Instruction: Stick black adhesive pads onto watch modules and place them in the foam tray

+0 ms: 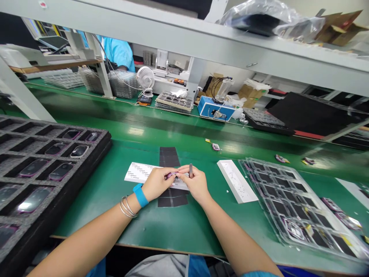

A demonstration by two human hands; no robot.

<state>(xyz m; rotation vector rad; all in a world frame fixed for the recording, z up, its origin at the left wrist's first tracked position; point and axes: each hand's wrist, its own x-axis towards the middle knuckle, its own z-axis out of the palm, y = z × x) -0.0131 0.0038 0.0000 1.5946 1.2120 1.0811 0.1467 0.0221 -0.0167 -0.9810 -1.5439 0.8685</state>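
Observation:
Near the middle of the bench, my left hand point(157, 184) pinches a small purple-rimmed device part point(170, 175), mostly hidden by the fingers. My right hand point(197, 185) meets it from the other side, fingertips at the part. Flat metal tweezers point(190, 170) stick up between the right fingers; their tips are hidden. Beneath both hands lies a white sheet with rows of small black print point(138, 172), across black strips point(168, 154) on the green bench. To the right sits a long white block point(236, 181) with tiny bits on top.
A dark foam tray point(57, 129) with purple-rimmed devices fills the left. Clear plastic trays point(276, 227) holding black pieces stand at right, with loose purple parts point(343, 215) beyond. Overhead runs a grey shelf beam point(173, 29). Behind are a white fan point(145, 77), blue box point(215, 109) and a person's blue sleeve point(119, 52).

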